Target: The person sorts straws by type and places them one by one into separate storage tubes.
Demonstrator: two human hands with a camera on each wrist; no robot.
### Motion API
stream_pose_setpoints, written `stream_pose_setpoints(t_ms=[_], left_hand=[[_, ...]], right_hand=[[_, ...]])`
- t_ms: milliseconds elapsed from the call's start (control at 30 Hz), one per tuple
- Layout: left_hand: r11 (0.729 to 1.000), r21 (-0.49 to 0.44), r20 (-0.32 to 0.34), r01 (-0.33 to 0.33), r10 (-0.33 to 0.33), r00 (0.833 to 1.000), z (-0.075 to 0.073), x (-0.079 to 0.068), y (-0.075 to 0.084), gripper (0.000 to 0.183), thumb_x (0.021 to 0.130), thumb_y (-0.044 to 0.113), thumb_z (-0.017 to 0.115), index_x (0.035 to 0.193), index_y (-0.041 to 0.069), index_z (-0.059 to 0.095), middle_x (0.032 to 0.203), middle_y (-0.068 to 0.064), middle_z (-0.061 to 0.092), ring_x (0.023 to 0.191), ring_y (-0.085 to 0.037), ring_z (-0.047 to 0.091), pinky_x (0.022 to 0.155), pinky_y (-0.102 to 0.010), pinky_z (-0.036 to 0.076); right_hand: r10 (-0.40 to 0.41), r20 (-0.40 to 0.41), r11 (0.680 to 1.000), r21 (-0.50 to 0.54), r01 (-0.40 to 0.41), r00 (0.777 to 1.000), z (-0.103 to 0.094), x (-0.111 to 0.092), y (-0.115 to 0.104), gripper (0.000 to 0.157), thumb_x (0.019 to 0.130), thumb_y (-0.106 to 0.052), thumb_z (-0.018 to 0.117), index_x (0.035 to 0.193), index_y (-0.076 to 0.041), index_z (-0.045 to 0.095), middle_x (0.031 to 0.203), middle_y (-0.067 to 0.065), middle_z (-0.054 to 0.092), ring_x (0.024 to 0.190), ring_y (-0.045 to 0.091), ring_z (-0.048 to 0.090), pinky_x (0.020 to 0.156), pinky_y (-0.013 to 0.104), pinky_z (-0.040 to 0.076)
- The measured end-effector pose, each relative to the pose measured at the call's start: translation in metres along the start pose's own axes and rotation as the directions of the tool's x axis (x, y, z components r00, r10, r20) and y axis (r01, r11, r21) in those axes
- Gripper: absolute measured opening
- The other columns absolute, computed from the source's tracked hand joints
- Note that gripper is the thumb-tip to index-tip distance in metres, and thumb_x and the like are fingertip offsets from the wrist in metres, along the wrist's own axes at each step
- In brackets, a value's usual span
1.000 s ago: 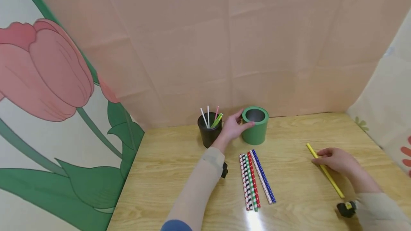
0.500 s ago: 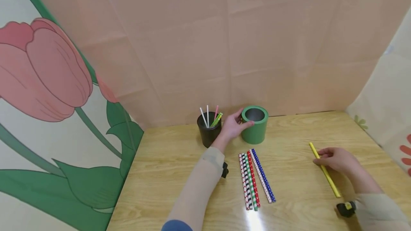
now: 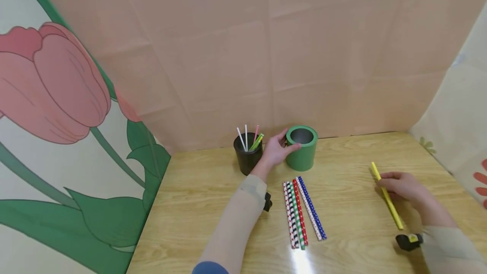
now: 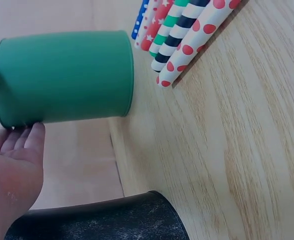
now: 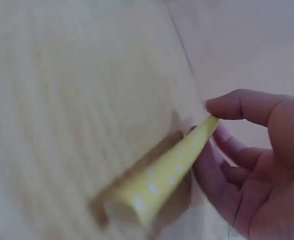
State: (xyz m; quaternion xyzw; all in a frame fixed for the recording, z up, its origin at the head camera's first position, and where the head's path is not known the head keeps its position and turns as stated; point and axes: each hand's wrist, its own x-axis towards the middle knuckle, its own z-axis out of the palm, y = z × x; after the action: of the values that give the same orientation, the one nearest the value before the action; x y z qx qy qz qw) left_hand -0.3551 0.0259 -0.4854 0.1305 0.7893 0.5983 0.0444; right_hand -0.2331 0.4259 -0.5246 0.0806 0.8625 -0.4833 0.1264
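Yellow straw [image 3: 389, 201] has shifted slightly forward, slanting lengthwise far-left to near-right, pinched by the right hand [image 3: 405, 187]; left hand [image 3: 274, 151] grips a green cup [image 3: 302, 158].

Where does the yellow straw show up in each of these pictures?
Head: the yellow straw is right of centre, held by the right hand.
Left wrist: not in it.
Right wrist: lower middle, slanting up to the thumb.
Shared landmark: the wood-grain table, in all three.

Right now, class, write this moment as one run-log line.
left fingers: grip green cup | right fingers: pinch yellow straw | patterned straws: on table
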Motion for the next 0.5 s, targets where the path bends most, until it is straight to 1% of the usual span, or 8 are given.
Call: stream_pose_setpoints(t_ms=[133, 167, 200, 267, 300, 367, 433, 500], left_hand=[[1.000, 0.005, -0.004, -0.001, 0.001, 1.000, -0.001, 0.000, 0.001, 0.088, 0.091, 0.033, 0.089, 0.164, 0.013, 0.044, 0.162, -0.010, 0.049, 0.144, -0.026, 0.054, 0.115, -0.030, 0.048], [1.000, 0.009, -0.003, 0.001, -0.001, 1.000, 0.000, -0.001, 0.001, 0.087, 0.091, 0.033, 0.089, 0.164, 0.014, 0.044, 0.162, -0.010, 0.049, 0.144, -0.026, 0.053, 0.115, -0.030, 0.047], [1.000, 0.009, -0.001, 0.004, -0.004, 1.000, 0.000, -0.002, 0.001, 0.087, 0.092, 0.032, 0.088, 0.164, 0.013, 0.045, 0.162, -0.010, 0.049, 0.145, -0.027, 0.053, 0.115, -0.030, 0.047], [1.000, 0.006, 0.002, 0.014, -0.014, 1.000, 0.002, -0.003, 0.001, 0.087, 0.091, 0.032, 0.089, 0.164, 0.014, 0.045, 0.162, -0.010, 0.049, 0.145, -0.027, 0.053, 0.115, -0.030, 0.047], [1.000, 0.003, 0.002, 0.021, -0.021, 1.000, 0.003, -0.004, 0.001, 0.086, 0.091, 0.032, 0.089, 0.163, 0.014, 0.046, 0.162, -0.010, 0.050, 0.145, -0.026, 0.053, 0.115, -0.030, 0.047], [0.999, -0.005, 0.000, 0.032, -0.032, 0.999, 0.005, -0.004, 0.001, 0.086, 0.091, 0.032, 0.089, 0.163, 0.015, 0.047, 0.161, -0.010, 0.050, 0.145, -0.026, 0.053, 0.115, -0.029, 0.047], [0.999, -0.014, -0.007, 0.033, -0.034, 0.999, 0.006, -0.004, 0.001, 0.085, 0.090, 0.031, 0.090, 0.163, 0.015, 0.047, 0.161, -0.010, 0.051, 0.145, -0.026, 0.054, 0.116, -0.029, 0.047], [1.000, -0.014, -0.011, 0.027, -0.027, 1.000, 0.007, -0.003, 0.001, 0.085, 0.090, 0.029, 0.090, 0.162, 0.013, 0.048, 0.161, -0.011, 0.051, 0.144, -0.027, 0.054, 0.116, -0.030, 0.047]], right_hand=[[-0.094, -0.023, 0.983, 0.154, 0.097, 0.995, 0.011, 0.007, -0.020, 0.065, 0.109, -0.022, 0.063, 0.147, 0.024, 0.036, 0.103, -0.011, 0.071, 0.089, 0.002, 0.070, 0.079, 0.024, 0.064], [-0.116, -0.037, 0.965, 0.231, 0.121, 0.993, 0.016, 0.009, -0.027, 0.061, 0.109, -0.021, 0.063, 0.147, 0.020, 0.038, 0.104, -0.013, 0.071, 0.091, 0.002, 0.071, 0.080, 0.024, 0.064], [-0.134, -0.053, 0.936, 0.320, 0.144, 0.990, 0.021, 0.011, -0.035, 0.057, 0.109, -0.020, 0.064, 0.147, 0.015, 0.040, 0.104, -0.015, 0.070, 0.093, 0.001, 0.071, 0.082, 0.023, 0.064], [-0.177, -0.108, 0.845, 0.493, 0.207, 0.978, 0.029, 0.012, -0.052, 0.042, 0.108, -0.014, 0.065, 0.141, 0.004, 0.047, 0.103, -0.014, 0.071, 0.093, 0.001, 0.072, 0.083, 0.022, 0.063], [-0.190, -0.141, 0.780, 0.580, 0.237, 0.972, 0.033, 0.012, -0.062, 0.035, 0.108, -0.011, 0.065, 0.137, 0.000, 0.048, 0.103, -0.013, 0.071, 0.093, 0.002, 0.072, 0.083, 0.022, 0.063], [-0.203, -0.222, 0.625, 0.721, 0.301, 0.954, 0.040, 0.013, -0.084, 0.028, 0.106, -0.003, 0.066, 0.129, -0.008, 0.051, 0.102, -0.008, 0.073, 0.092, 0.005, 0.074, 0.084, 0.023, 0.063], [-0.201, -0.306, 0.477, 0.799, 0.366, 0.931, 0.048, 0.016, -0.108, 0.029, 0.104, 0.002, 0.066, 0.128, -0.009, 0.053, 0.101, -0.004, 0.072, 0.091, 0.008, 0.074, 0.083, 0.024, 0.064], [-0.175, -0.389, 0.354, 0.832, 0.427, 0.904, 0.057, 0.020, -0.131, 0.034, 0.101, 0.007, 0.067, 0.128, -0.007, 0.053, 0.102, 0.000, 0.070, 0.089, 0.011, 0.073, 0.082, 0.026, 0.065]])
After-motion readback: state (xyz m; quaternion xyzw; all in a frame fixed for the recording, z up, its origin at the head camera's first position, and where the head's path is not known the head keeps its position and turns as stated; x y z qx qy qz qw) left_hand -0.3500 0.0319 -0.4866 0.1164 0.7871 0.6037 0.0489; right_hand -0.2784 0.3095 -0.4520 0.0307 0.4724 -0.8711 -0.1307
